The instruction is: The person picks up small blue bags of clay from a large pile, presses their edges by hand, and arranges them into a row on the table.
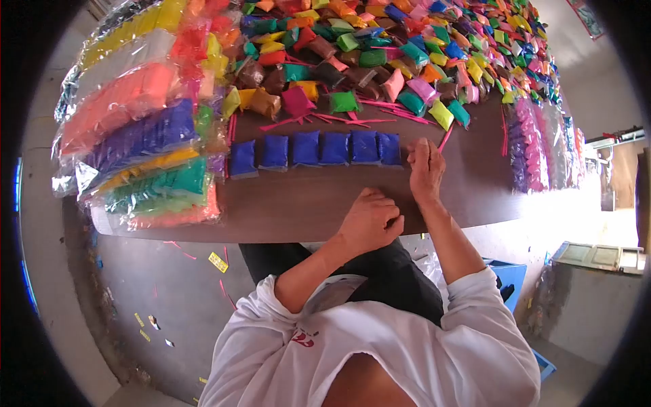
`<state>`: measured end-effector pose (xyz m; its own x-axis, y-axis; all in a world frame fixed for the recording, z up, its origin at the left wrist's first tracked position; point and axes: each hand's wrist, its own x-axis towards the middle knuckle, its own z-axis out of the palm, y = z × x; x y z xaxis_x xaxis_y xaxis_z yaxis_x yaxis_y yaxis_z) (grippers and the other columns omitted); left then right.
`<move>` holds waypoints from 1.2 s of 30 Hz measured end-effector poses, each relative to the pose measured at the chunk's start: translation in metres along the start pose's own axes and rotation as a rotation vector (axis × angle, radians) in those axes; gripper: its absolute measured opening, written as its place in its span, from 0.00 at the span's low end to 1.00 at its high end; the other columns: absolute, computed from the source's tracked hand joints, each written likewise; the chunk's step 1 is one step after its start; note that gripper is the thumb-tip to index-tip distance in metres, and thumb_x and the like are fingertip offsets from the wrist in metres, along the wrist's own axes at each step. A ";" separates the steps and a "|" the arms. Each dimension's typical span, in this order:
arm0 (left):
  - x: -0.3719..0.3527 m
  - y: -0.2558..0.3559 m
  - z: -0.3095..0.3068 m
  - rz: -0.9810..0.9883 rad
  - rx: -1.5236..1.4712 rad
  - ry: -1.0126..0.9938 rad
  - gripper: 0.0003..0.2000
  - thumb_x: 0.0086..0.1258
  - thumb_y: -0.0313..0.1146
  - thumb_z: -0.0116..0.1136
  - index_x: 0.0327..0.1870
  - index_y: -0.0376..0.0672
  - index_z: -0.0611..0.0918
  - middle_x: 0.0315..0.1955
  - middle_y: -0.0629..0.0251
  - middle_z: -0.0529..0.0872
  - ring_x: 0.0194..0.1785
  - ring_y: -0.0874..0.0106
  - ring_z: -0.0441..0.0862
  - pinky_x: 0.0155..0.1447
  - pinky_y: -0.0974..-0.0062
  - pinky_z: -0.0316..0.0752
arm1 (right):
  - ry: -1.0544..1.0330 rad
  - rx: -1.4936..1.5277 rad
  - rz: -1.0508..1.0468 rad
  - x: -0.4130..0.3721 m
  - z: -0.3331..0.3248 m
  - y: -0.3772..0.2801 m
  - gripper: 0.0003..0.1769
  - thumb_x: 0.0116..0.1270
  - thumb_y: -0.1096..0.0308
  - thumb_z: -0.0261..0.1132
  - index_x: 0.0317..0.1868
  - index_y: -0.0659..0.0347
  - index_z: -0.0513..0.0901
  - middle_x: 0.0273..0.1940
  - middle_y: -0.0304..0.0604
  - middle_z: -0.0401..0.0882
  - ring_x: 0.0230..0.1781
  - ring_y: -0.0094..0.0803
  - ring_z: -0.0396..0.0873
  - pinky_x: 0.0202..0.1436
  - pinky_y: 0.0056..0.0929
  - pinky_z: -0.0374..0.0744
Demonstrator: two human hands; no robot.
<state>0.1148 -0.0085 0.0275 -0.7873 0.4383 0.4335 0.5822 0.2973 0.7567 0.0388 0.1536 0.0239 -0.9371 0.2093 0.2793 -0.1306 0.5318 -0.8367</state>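
Note:
Several small blue packets [335, 148] in clear wrappers lie side by side in a row on the dark brown table [285, 210]. At the right end of that row is my right hand [426, 166], its fingers curled and pressed together close beside the last packet [388, 148]. What those fingers hold, if anything, I cannot make out. A pink strip [446, 139] lies right by its fingertips. My left hand [371, 218] is curled into a loose fist over the table's front edge, below the row, with nothing showing in it.
A big heap of small coloured packets [373, 57] covers the back of the table. Loose pink strips [325, 119] lie before it. Stacked clear bags of coloured packets [142, 136] stand at the left, more bags [536, 146] hang at the right edge. Scraps litter the floor.

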 end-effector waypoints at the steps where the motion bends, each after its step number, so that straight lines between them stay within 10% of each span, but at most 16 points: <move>1: -0.001 0.000 0.001 0.012 0.040 -0.010 0.12 0.58 0.32 0.62 0.18 0.41 0.74 0.20 0.60 0.75 0.31 0.58 0.76 0.52 0.61 0.70 | -0.010 -0.016 -0.001 0.001 0.000 -0.001 0.18 0.77 0.62 0.49 0.36 0.67 0.77 0.30 0.49 0.77 0.26 0.42 0.76 0.33 0.38 0.73; 22: 0.003 0.020 0.008 0.069 0.357 -0.093 0.11 0.53 0.31 0.62 0.17 0.41 0.73 0.21 0.60 0.74 0.35 0.60 0.76 0.52 0.61 0.70 | 0.159 0.202 -0.256 0.001 0.009 0.005 0.17 0.74 0.70 0.56 0.26 0.68 0.67 0.23 0.54 0.64 0.22 0.50 0.64 0.27 0.45 0.62; 36: -0.009 0.019 -0.041 -0.326 0.496 -0.072 0.14 0.68 0.35 0.58 0.22 0.37 0.79 0.21 0.55 0.78 0.28 0.57 0.77 0.37 0.61 0.70 | 0.142 0.300 -0.171 -0.002 0.004 0.002 0.16 0.71 0.69 0.61 0.25 0.66 0.69 0.24 0.55 0.68 0.25 0.55 0.70 0.29 0.46 0.68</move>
<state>0.1244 -0.0419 0.0579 -0.9358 0.3088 0.1701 0.3514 0.7792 0.5191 0.0395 0.1507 0.0197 -0.8418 0.2612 0.4724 -0.3906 0.3094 -0.8670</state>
